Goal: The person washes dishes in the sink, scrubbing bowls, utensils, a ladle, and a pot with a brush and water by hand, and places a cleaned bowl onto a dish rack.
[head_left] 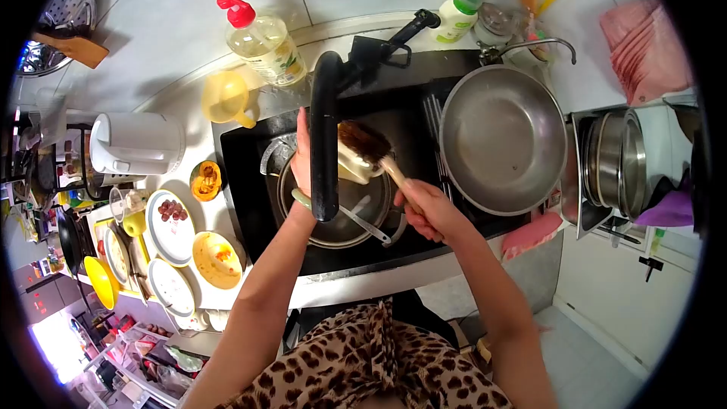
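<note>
My right hand (430, 210) is wrapped round the wooden handle of a brush (365, 142) with dark bristles. The bristles touch a pale yellow object (354, 167) over the black sink (257, 216). My left hand (301, 155) is at the left side of that object, partly hidden behind the black faucet (326, 136); its visible fingers point up, and whether it grips the object cannot be seen. Below both hands a metal pot (341, 236) sits in the sink, with a light-handled utensil (363, 223) across it. A large grey pan (503, 140) rests at the sink's right side.
Left of the sink are a yellow cup (225, 97), a white kettle (136, 143) and several plates and bowls (217, 260). Behind it stand a soap bottle (266, 49) and a green-capped bottle (459, 15). Stacked pots (617, 159) are at right.
</note>
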Available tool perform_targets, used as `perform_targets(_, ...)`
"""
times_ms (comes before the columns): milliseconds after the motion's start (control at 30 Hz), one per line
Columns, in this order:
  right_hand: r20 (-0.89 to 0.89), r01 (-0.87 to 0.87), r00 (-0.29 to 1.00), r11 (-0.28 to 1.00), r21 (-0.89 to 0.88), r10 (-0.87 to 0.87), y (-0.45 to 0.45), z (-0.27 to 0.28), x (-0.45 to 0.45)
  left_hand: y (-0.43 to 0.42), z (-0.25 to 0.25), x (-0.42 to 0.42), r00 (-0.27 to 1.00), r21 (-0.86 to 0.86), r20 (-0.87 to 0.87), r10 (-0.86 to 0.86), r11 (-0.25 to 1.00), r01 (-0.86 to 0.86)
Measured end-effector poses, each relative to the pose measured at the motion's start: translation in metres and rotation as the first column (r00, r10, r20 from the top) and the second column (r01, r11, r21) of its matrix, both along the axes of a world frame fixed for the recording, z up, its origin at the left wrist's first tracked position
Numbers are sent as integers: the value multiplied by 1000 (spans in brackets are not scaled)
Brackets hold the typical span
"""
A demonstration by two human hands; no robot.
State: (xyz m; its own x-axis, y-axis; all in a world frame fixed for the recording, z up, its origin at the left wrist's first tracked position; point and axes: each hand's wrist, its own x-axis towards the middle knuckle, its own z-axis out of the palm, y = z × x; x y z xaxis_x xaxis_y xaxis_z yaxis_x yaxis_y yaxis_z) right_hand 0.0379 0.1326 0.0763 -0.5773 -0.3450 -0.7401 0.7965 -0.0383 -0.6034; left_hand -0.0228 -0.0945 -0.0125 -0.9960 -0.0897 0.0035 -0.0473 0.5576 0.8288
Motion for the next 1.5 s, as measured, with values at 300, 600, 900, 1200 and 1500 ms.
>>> perform_targets(300, 118, 183, 979, 971, -155, -166, 14, -4, 49, 29, -66, 27, 958, 605, 45, 283, 755, -252)
perform_targets(600, 129, 158, 981, 984, -79, -148, 31, -3, 40, 18, -28, 17, 964, 760, 84, 253, 610, -226)
perform_targets(900, -231, -104, 945, 879, 465, 233, -2, -85, 47, -28, -31, 12, 912, 345, -255, 321, 912, -224)
perform_targets(1200, -583, 120, 724, 764, 633, 369, 17, -79, -31, -9, 39, 15, 943, -71, -317, -97, 994, 79)
perform_targets(1500, -181, 369, 896, 908, -199, -405, -22, -19, -199, -7, 57, 22, 874, -149, -428, -230, 972, 183)
